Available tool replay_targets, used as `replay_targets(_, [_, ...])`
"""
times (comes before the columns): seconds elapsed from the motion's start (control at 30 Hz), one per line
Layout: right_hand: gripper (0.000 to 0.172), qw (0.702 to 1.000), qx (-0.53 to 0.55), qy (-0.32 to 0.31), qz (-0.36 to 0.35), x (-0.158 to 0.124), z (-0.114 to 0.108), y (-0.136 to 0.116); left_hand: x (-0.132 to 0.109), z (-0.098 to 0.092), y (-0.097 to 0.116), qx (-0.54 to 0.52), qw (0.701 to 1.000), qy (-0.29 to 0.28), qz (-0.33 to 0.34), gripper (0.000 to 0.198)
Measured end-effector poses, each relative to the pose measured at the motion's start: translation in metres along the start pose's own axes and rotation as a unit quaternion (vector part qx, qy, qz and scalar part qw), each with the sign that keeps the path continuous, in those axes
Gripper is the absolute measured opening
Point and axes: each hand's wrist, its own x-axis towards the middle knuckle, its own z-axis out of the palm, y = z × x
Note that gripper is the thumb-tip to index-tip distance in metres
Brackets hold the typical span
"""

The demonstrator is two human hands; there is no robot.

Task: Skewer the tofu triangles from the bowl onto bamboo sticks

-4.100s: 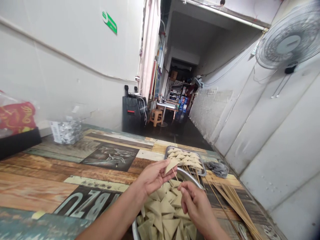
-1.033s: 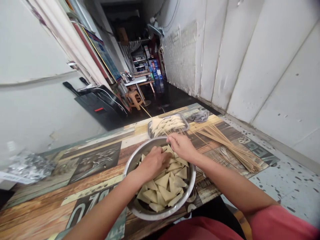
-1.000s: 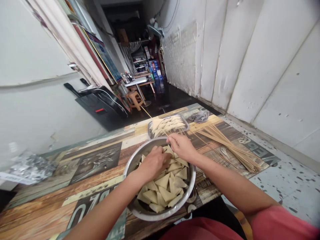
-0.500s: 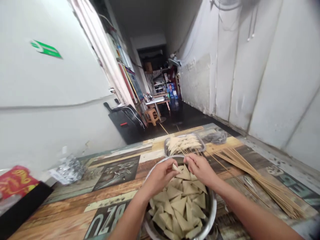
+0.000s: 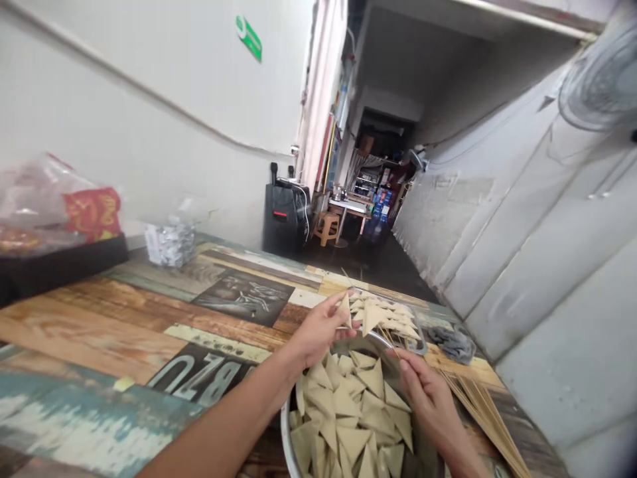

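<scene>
My left hand (image 5: 323,326) pinches a beige triangular piece, likely tofu (image 5: 344,309), above the far rim of a round metal bowl (image 5: 291,443). Many similar tofu triangles (image 5: 348,405) fill that bowl. At the bowl's right side my right hand (image 5: 428,388) is closed on the end of a thin bamboo skewer (image 5: 391,344). A larger-looking triangle (image 5: 371,318) appears beside the left fingertips, seemingly on this skewer. Just beyond the bowl lies a clear tray (image 5: 422,335) of skewered triangles (image 5: 398,315), partly hidden by my left hand.
Loose bamboo skewers (image 5: 490,415) lie right of the bowl. A crumpled grey plastic bag (image 5: 452,345) sits beside the tray. Further left stand a clear tub (image 5: 172,240) and a black box (image 5: 64,262) with packets. A black speaker (image 5: 286,216) stands beyond the patterned table (image 5: 124,312).
The view has swung left and tilted. Both hands have moved from over the bowl's contents to its far and right rim, and are further apart. My left hand now holds a triangle upright.
</scene>
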Motion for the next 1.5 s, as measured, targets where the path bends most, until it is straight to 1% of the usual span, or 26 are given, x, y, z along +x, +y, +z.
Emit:
replay_targets(0.07, [0.029,1.0,-0.007,0.004,0.01,0.001,-0.003,-0.004,0.0,0.0,0.002,0.015,1.0,0.021,0.012,0.05])
replay_targets(0.13, [0.027,0.999,0.022,0.0,0.034,0.0,-0.004,-0.007,0.0,0.0,0.002,0.027,0.999,0.04,0.021,0.054])
replay_targets(0.17, [0.025,0.997,0.052,-0.012,0.047,-0.001,-0.003,-0.009,0.0,-0.001,0.002,0.036,0.998,0.047,0.028,0.052])
replay_targets(0.23, [0.024,0.989,0.126,-0.058,0.059,-0.003,-0.001,-0.011,0.001,-0.002,0.002,0.065,0.995,0.057,0.047,0.041])
replay_targets(0.3, [0.021,0.976,0.182,-0.104,0.059,-0.004,0.001,-0.013,0.002,-0.005,0.002,0.094,0.992,0.052,0.061,0.028])
replay_targets(0.37, [0.02,0.966,0.21,-0.127,0.079,-0.006,0.002,-0.014,0.005,-0.008,0.003,0.101,0.992,0.039,0.064,0.021])
replay_targets(0.43, [0.019,0.964,0.211,-0.126,0.103,-0.008,0.001,-0.015,0.008,-0.011,0.004,0.068,0.995,0.036,0.056,0.02])
replay_targets(0.47, [0.019,0.965,0.205,-0.125,0.107,-0.009,0.001,-0.015,0.01,-0.013,0.005,0.039,0.997,0.044,0.05,0.02])
replay_targets(0.53, [0.022,0.967,0.193,-0.129,0.104,-0.011,0.001,-0.016,0.013,-0.017,0.007,-0.036,0.996,0.079,0.029,0.017])
replay_targets(0.63, [0.025,0.96,0.196,-0.168,0.105,-0.014,0.003,-0.016,0.017,-0.021,0.007,-0.115,0.985,0.13,-0.003,0.01])
replay_targets(0.73, [0.026,0.953,0.197,-0.203,0.107,-0.016,0.008,-0.017,0.018,-0.022,0.007,-0.138,0.979,0.149,-0.007,0.007])
replay_targets(0.83, [0.029,0.962,0.164,-0.188,0.112,-0.019,0.011,-0.019,0.018,-0.021,0.006,-0.157,0.975,0.158,0.006,0.008])
replay_targets(0.93, [0.033,0.981,0.111,-0.131,0.094,-0.021,0.011,-0.023,0.018,-0.022,0.006,-0.171,0.969,0.179,0.017,0.008])
replay_targets(1.0, [0.035,0.986,0.098,-0.108,0.083,-0.022,0.01,-0.025,0.02,-0.025,0.005,-0.18,0.964,0.194,0.017,0.006])
replay_targets(1.17, [0.039,0.979,0.129,-0.12,0.102,-0.022,0.009,-0.024,0.025,-0.031,0.003,-0.201,0.957,0.208,0.002,0.005])
replay_targets(1.37, [0.042,0.979,0.127,-0.118,0.109,-0.024,0.009,-0.022,0.024,-0.029,0.007,-0.224,0.951,0.212,0.0,0.004])
replay_targets(1.5, [0.042,0.98,0.127,-0.116,0.104,-0.025,0.009,-0.02,0.023,-0.028,0.008,-0.24,0.949,0.203,-0.005,0.002])
